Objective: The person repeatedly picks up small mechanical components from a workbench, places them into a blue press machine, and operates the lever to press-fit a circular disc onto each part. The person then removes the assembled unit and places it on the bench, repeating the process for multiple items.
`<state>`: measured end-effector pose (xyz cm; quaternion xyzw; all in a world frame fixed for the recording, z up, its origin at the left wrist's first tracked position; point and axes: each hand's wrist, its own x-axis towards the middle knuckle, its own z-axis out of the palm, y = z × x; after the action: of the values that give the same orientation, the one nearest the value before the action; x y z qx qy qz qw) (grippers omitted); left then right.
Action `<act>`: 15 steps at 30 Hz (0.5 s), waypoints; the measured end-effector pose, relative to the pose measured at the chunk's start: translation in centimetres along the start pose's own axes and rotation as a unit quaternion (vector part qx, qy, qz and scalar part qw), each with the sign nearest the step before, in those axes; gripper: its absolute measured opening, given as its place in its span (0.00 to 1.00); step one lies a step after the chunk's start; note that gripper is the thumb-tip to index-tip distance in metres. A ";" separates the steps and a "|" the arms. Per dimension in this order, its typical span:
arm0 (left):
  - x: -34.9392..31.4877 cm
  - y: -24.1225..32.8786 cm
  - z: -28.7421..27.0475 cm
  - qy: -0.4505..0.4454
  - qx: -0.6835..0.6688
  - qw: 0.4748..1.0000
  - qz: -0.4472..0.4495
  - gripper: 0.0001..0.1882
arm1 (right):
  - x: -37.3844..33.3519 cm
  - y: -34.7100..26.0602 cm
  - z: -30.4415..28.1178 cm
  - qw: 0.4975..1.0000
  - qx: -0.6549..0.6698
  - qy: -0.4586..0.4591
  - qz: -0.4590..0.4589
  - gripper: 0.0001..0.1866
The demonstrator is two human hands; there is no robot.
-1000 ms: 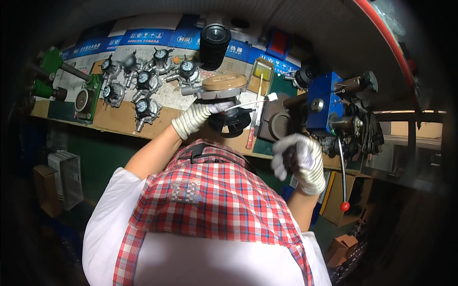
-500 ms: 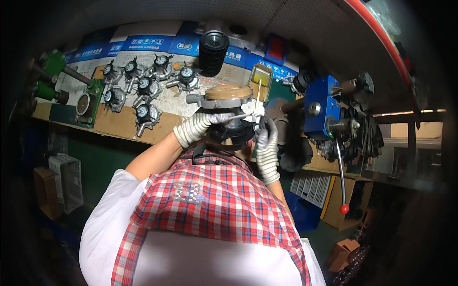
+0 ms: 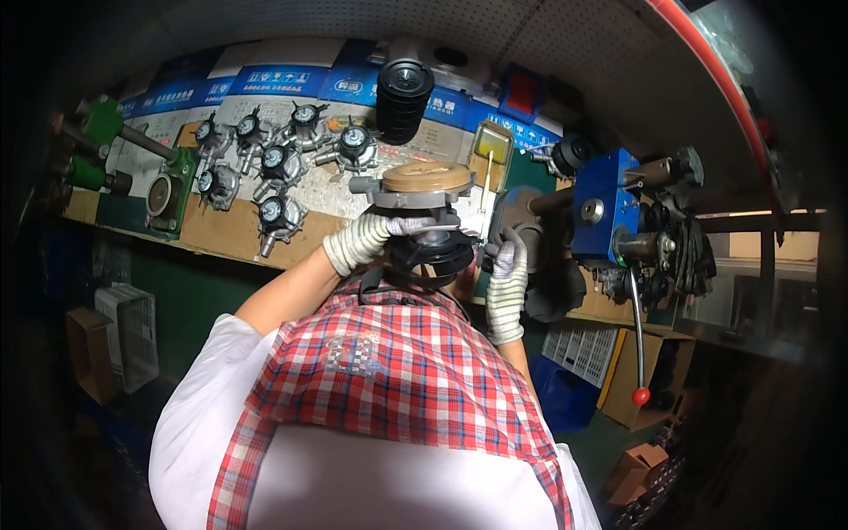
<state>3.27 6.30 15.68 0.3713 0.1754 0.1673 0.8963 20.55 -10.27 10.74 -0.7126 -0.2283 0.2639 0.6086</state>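
Your left hand [image 3: 373, 240] wraps the tan-capped housing assembly [image 3: 413, 200];
it lies just left of your right hand [image 3: 506, 284]; whose pinch is unclear.

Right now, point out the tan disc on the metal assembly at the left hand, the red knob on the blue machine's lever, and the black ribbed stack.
Tan disc [image 3: 427, 178]: head view, middle of its visible surface.
Red knob [image 3: 641, 397]: head view, ball's centre.
Black ribbed stack [image 3: 403, 113]: head view, its side.

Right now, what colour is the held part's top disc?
The top disc is tan; head view shows it best.
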 end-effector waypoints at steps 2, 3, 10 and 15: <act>0.1 -0.1 -0.5 -0.006 0.011 1.000 -0.014 0.32 | -0.3 -1.0 0.4 0.999 0.029 -0.010 0.020 0.20; 0.2 -0.1 -0.5 -0.011 0.017 1.000 -0.022 0.33 | -0.3 -0.9 0.4 1.000 0.011 -0.013 -0.001 0.20; 0.6 -0.6 -1.2 -0.041 -0.015 0.999 -0.016 0.36 | -0.9 -3.5 1.1 0.981 -0.002 -0.155 -0.114 0.46; 0.3 -0.4 -0.9 -0.033 -0.053 0.998 -0.010 0.30 | -1.0 -4.1 2.1 0.981 -0.047 -0.161 -0.092 0.41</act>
<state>3.19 6.77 14.73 0.3268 0.1405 0.1547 0.9217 18.43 -8.73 14.66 -0.6648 -0.4002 0.3072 0.5509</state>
